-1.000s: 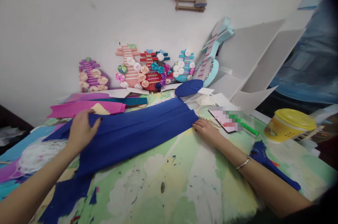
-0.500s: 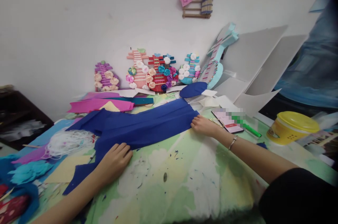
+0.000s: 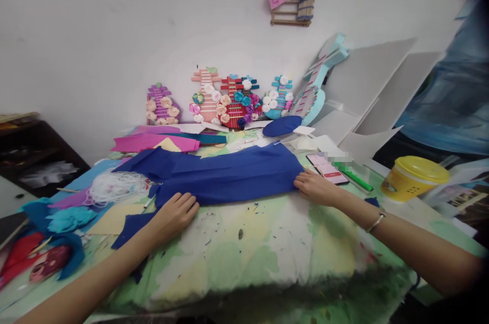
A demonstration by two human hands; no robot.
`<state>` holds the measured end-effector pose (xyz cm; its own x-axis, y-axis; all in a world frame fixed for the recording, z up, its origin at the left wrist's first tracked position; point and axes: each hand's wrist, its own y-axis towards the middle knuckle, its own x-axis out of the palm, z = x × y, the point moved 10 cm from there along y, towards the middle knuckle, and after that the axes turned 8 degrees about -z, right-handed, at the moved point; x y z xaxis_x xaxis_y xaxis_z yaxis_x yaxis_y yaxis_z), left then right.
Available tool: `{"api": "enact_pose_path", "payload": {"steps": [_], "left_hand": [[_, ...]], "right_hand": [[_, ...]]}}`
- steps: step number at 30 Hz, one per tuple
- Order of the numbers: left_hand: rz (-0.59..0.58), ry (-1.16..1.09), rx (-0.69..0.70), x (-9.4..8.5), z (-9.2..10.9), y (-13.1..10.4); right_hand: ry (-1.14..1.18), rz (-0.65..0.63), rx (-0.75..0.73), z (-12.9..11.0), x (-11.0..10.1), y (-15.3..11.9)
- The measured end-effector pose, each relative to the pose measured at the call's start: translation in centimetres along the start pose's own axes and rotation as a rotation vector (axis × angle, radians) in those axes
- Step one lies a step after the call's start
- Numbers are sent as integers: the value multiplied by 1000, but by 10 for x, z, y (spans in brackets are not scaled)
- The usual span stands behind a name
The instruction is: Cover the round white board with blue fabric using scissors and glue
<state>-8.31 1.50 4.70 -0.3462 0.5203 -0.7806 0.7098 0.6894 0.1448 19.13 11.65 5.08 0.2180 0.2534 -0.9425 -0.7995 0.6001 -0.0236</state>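
A dark blue sheet (image 3: 229,173), soft and lightly creased, lies spread across the table; whether it is cloth or crepe paper I cannot tell. My left hand (image 3: 178,217) rests on its lower left edge with the fingers laid out over it and the thumb hidden. At the sheet's right end, my right hand (image 3: 315,187) pinches the lower corner, fingers bent. Behind the sheet lies a blue oval piece (image 3: 281,126). Left of it sit a tangle of white string (image 3: 116,187) and a yellowish paper piece (image 3: 110,221).
A phone (image 3: 327,168), a green pen (image 3: 359,180) and a yellow tub (image 3: 414,177) stand or lie to the right. Flower-trimmed lute-shaped crafts (image 3: 233,105) lean on the wall beside grey-white boards (image 3: 376,79). Pink sheets (image 3: 156,143) lie back left.
The camera view has shifted, showing more of the table front. My right hand keeps hold of the sheet's right corner, and the right end looks flatter. My left hand stays at the lower edge.
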Motion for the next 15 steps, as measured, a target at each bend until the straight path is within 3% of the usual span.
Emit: {"api": "enact_pose_path", "payload": {"steps": [10,15], "left_hand": [[44,69,-43,-13,5,8],[26,-14,-34,-17,10,3]], "right_hand": [[71,30,80,2,-1,-31],[50,34,108,-1,-1,-42]]}}
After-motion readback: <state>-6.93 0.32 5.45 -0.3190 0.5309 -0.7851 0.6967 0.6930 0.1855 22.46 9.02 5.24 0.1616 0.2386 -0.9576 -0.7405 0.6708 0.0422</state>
